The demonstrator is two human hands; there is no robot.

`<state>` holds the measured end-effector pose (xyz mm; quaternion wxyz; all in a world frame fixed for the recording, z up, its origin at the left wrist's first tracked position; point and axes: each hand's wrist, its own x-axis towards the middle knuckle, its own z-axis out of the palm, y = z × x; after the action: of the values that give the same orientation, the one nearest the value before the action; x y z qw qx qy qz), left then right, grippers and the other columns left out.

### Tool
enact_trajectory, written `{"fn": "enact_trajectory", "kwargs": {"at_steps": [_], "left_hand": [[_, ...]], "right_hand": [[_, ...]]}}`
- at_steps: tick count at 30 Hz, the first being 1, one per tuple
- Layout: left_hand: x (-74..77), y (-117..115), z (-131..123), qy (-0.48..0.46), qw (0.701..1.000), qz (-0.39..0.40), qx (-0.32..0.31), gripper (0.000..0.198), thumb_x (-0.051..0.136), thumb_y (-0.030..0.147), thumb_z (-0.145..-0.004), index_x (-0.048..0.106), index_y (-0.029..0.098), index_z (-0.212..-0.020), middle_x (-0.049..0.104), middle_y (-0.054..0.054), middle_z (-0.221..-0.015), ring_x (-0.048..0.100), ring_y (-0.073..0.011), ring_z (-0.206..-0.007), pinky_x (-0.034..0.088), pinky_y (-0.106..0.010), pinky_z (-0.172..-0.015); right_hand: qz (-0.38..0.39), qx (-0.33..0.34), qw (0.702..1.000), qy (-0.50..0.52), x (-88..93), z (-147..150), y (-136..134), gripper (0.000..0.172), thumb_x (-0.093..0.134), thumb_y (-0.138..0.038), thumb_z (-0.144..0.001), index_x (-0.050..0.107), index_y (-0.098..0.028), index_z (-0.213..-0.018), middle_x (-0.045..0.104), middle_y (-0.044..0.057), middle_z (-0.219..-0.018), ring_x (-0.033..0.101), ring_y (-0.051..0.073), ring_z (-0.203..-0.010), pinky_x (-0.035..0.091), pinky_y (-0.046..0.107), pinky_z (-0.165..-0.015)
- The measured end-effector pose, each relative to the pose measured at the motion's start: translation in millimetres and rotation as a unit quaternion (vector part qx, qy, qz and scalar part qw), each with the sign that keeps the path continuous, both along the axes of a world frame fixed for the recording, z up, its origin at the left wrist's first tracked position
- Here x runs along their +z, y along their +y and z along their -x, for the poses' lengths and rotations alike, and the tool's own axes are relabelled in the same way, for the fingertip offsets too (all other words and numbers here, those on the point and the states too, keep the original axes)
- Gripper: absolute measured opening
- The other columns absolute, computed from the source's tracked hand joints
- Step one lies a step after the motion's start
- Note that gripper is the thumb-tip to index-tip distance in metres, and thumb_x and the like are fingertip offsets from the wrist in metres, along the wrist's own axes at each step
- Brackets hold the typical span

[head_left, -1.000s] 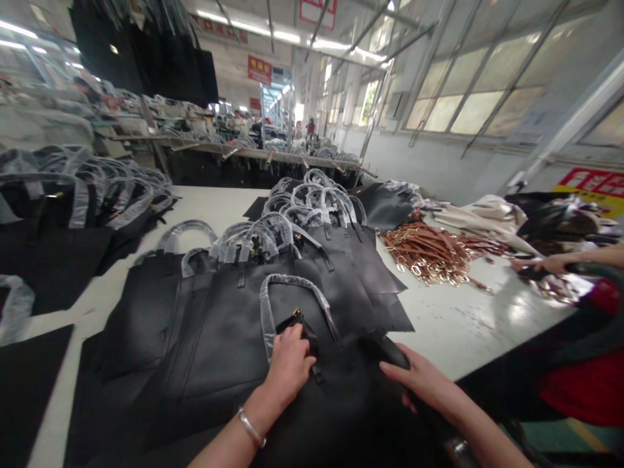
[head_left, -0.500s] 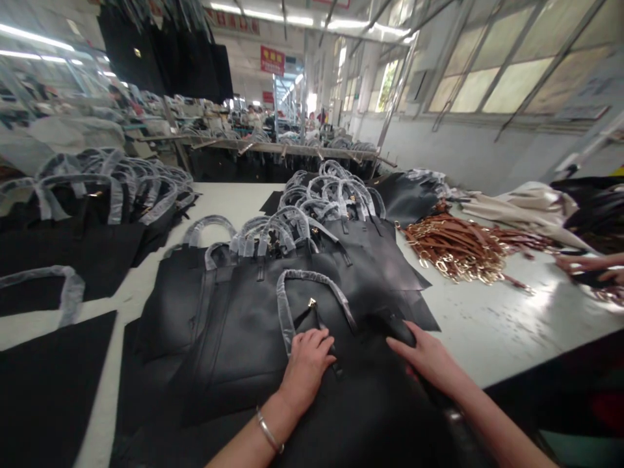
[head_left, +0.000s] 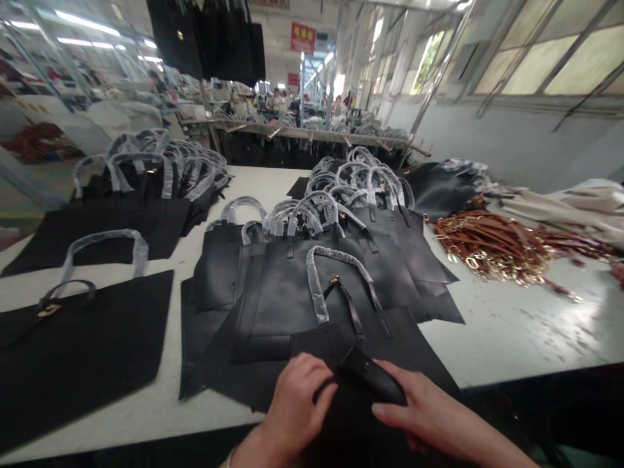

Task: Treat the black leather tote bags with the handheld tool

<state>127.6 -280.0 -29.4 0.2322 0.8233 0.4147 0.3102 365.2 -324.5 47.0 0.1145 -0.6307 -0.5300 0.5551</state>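
Note:
Near the table's front edge, my left hand [head_left: 298, 406] is closed, thumb against fingers, with a dark strap end curling out between them; a black bag panel lies beneath. To its right, my right hand [head_left: 414, 403] grips a smooth, elongated black object [head_left: 368, 376], its exact kind unclear. Just beyond both hands lies a black tote bag [head_left: 287, 292] with a plastic-wrapped handle [head_left: 316, 286]. A thin black strap [head_left: 350, 302] runs from its gold clasp [head_left: 334, 279]. Much of the dark material below my hands blends together.
More black bags [head_left: 385, 224] with wrapped handles are stacked behind. On the left lie another black bag [head_left: 107, 338] and a bag pile [head_left: 121, 221]. Brown straps with gold hooks [head_left: 492, 244] are heaped on the pale table [head_left: 511, 338]. Black bags [head_left: 205, 45] hang overhead.
My left hand has moved off the tote's strap and back toward the table edge. My right hand has brought the black object closer to it. The view has swung left.

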Motion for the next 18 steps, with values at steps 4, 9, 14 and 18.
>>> {"fn": "enact_trajectory", "kwargs": {"at_steps": [4, 9, 14, 18], "left_hand": [[-29.0, -28.7, 0.4, 0.025, 0.995, -0.090, -0.018, 0.018, 0.054, 0.019, -0.088, 0.066, 0.021, -0.101, 0.067, -0.008, -0.093, 0.061, -0.0221, -0.093, 0.055, -0.038, -0.082], [-34.4, -22.6, -1.1, 0.027, 0.986, -0.156, -0.051, 0.019, 0.048, 0.014, -0.091, 0.064, 0.018, -0.101, 0.068, -0.006, -0.087, 0.063, -0.0184, -0.087, 0.055, -0.033, -0.084], [-34.2, -24.6, 0.0, 0.037, 0.978, -0.204, -0.038, 0.016, 0.049, 0.013, -0.090, 0.063, 0.016, -0.097, 0.068, -0.005, -0.083, 0.063, -0.0174, -0.081, 0.056, -0.030, -0.081], [-40.5, -26.1, 0.1, 0.026, 0.974, -0.225, -0.020, 0.015, 0.049, 0.014, -0.091, 0.061, 0.018, -0.083, 0.067, -0.005, -0.080, 0.062, -0.0173, -0.079, 0.055, -0.027, -0.074]], "right_hand": [[-0.005, 0.020, 0.999, -0.032, -3.4, 12.7, 9.7, 0.053, 0.059, -0.028, -0.082, 0.047, -0.022, -0.133, 0.070, 0.001, -0.072, 0.059, 0.012, -0.040, 0.042, 0.015, -0.034], [-0.042, 0.047, 0.996, -0.066, -1.3, 28.9, 20.6, 0.054, 0.060, -0.027, -0.079, 0.048, -0.022, -0.131, 0.070, 0.001, -0.074, 0.060, 0.012, -0.039, 0.040, 0.016, -0.031], [-0.095, 0.068, 0.990, -0.083, -2.1, 48.5, 24.3, 0.055, 0.062, -0.024, -0.078, 0.049, -0.018, -0.131, 0.073, 0.004, -0.079, 0.063, 0.014, -0.044, 0.046, 0.020, -0.042], [-0.189, 0.074, 0.973, -0.113, -3.7, 70.6, 30.8, 0.061, 0.067, -0.025, -0.073, 0.053, -0.015, -0.132, 0.074, 0.009, -0.095, 0.071, 0.026, -0.080, 0.053, 0.028, -0.072]]}}
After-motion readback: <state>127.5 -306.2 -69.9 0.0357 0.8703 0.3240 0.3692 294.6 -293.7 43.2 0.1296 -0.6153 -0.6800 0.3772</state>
